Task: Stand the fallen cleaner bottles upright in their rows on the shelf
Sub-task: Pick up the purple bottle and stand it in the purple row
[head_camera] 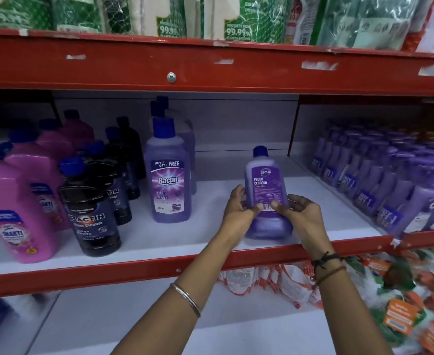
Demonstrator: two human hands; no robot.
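Observation:
A small lavender floor cleaner bottle [265, 183] with a blue cap leans back, cap pointing away from me, its base near the front lip of the white shelf [210, 226]. My left hand [236, 213] grips its left side and my right hand [298, 213] its right side, thumbs on the label's barcode. To the left a taller lavender cleaner bottle [169, 180] stands upright at the head of a short row, with two more behind it.
Black cleaner bottles [92, 216] and pink bottles [18, 201] stand in rows at the left. Packed lavender bottles [390, 180] fill the neighbouring bay past a divider. A red beam [210, 65] runs overhead. Orange and green packets [403, 303] lie below.

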